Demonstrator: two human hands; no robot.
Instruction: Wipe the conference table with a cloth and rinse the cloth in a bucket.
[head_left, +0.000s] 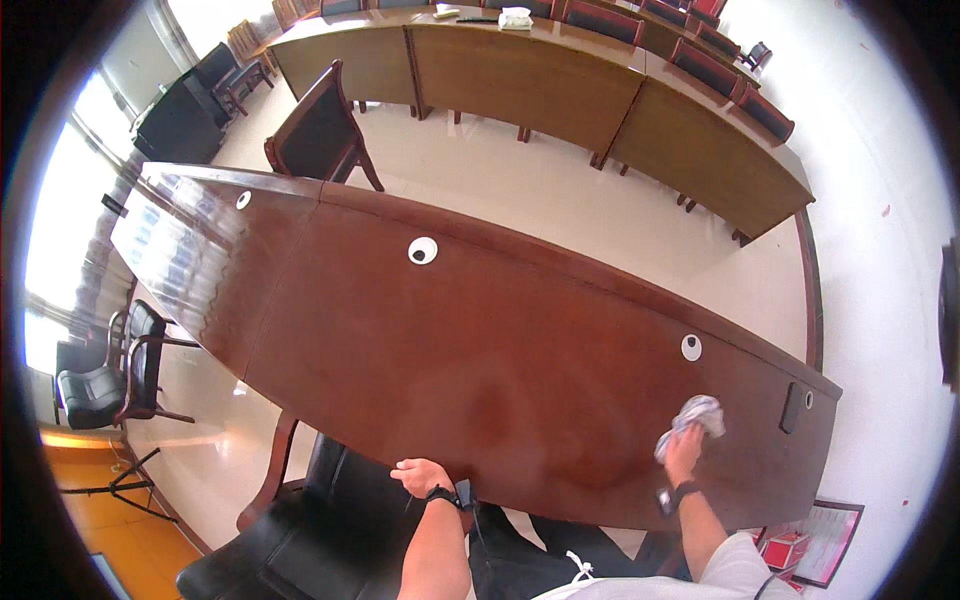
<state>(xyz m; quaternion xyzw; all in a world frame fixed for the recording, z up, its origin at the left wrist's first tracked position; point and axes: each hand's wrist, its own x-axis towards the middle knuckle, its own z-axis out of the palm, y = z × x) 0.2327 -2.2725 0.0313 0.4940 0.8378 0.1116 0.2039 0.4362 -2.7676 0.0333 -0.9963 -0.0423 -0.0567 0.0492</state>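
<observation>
A long reddish-brown wooden table (487, 360) spans the view before me. My right hand (684, 454) presses a crumpled light cloth (697, 421) onto the tabletop at the right. My left hand (421, 477) is at the table's near edge, fingers curled; nothing shows in it. Both wrists carry dark bands. A dark phone-like object (790, 408) lies to the right of the cloth, beside a small round cable grommet (808, 400). Other white round grommets sit in the tabletop, one (691, 347) beyond the cloth and another (422, 251) farther left.
A black leather armchair (337, 517) stands close at my left, under the near edge. Another armchair (142, 367) is at the far left. Past the table stand a wooden chair (319, 127) and a curved row of desks (517, 82). A white wall (877, 300) borders the right.
</observation>
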